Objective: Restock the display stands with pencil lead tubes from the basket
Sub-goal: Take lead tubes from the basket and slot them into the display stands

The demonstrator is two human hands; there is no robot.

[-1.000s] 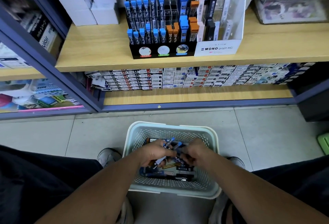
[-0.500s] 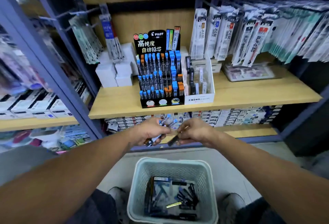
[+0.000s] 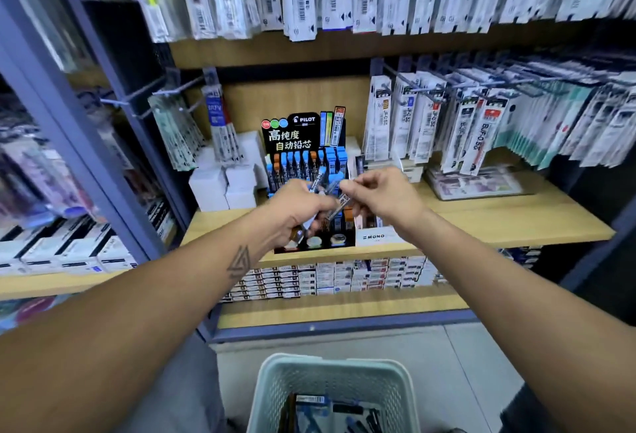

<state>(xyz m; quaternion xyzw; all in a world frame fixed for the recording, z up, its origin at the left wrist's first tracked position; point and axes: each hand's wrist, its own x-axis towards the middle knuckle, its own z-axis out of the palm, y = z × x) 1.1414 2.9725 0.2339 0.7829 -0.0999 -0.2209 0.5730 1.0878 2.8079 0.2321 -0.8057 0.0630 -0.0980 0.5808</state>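
While both arms reach forward toward the wooden shelf (image 3: 499, 222), we see the left hand (image 3: 296, 207) with its grip curled round a small bundle of pencil lead tubes (image 3: 318, 179), blue-capped ends pointing up toward one o'clock. At three o'clock of it, nearly touching, the right hand (image 3: 382, 197) pinches a single dark lead tube (image 3: 339, 205) between thumb and fingers, just in front of the black Pilot display stand (image 3: 303, 143), with the white Mono stand (image 3: 375, 236) beside it. At six o'clock, on the floor, the pale green basket (image 3: 330, 374) holds more tubes.
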